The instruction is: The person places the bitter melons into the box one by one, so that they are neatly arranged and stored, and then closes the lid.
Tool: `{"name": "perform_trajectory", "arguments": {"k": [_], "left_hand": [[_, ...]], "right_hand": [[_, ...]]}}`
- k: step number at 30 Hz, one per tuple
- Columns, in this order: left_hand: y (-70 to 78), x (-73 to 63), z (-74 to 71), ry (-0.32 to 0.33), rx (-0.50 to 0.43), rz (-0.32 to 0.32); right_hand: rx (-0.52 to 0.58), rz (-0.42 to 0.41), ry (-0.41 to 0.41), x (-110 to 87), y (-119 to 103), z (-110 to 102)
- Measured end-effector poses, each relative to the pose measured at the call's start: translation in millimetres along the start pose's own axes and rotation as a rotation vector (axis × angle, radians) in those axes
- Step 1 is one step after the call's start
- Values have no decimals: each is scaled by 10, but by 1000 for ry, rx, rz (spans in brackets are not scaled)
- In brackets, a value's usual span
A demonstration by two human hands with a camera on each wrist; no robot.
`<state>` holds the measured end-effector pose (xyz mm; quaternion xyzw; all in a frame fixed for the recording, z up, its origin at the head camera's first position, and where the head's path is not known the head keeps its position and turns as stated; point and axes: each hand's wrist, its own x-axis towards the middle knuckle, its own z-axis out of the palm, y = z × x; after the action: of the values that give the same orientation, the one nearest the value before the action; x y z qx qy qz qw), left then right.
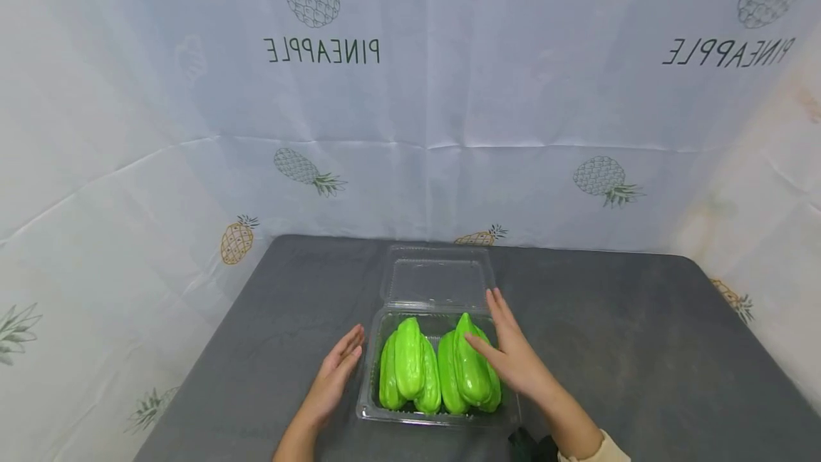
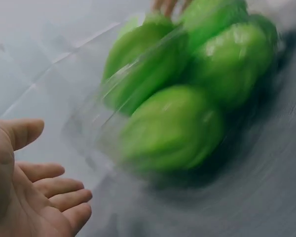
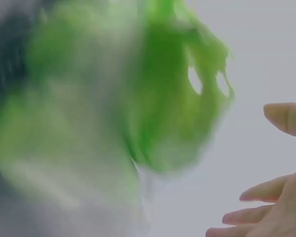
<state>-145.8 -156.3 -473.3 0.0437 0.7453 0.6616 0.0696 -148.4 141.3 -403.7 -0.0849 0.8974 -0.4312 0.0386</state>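
A clear plastic clamshell box (image 1: 393, 416) stands near the front of the table, its hinged lid (image 1: 440, 281) laid back. Several long, glossy, ridged green fruits or vegetables lie inside in two stacked groups, a left one (image 1: 409, 362) and a right one (image 1: 471, 369); their exact kind is unclear. My left hand (image 1: 332, 373) hovers just left of the box, fingers extended, holding nothing. Over the box's right side is my right hand (image 1: 513, 356), fingers straight and thumb spread, partly covering the right group. Both wrist views show the green pieces (image 2: 172, 128) blurred, with the right hand (image 3: 271, 207) apart from them.
The dark grey table (image 1: 616, 348) extends to both sides of the box. A black object (image 1: 532, 445) lies by the right wrist at the front edge. Pale cloth (image 1: 449, 91) printed with pineapples hangs behind and beside the table.
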Motion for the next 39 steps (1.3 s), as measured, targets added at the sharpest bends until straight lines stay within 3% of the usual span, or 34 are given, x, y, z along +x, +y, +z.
{"name": "perform_trajectory", "arguments": {"k": [5,10,14,17,20,24,28,31,34,39], "left_hand": [[189,192,-266,1,117,48],[401,482,-511,-88,162,41],[469,768,-658,-164,202,25],[453,965,-718,-166,217,-3],[402,1143,-708,-152,275,-58],[315,1338,-616,-163,375,-184],[258,1470,-538,-169,310,-286],[251,1542,-488,-172,235,-302],[268,1597,-436,-174,217,-302],[278,1672,-340,-140,182,-290]], "right_hand": [[-61,-12,28,191,61,-406],[-18,28,-41,509,266,-761],[57,78,-87,829,512,-905],[109,121,-131,1065,696,-884],[127,169,-173,1241,862,-795],[109,217,-195,1375,1028,-666],[170,265,-211,1420,1101,-560],[264,272,-232,1436,1107,-512],[346,266,-245,1469,1084,-466],[369,254,-251,1515,1043,-393]]}}
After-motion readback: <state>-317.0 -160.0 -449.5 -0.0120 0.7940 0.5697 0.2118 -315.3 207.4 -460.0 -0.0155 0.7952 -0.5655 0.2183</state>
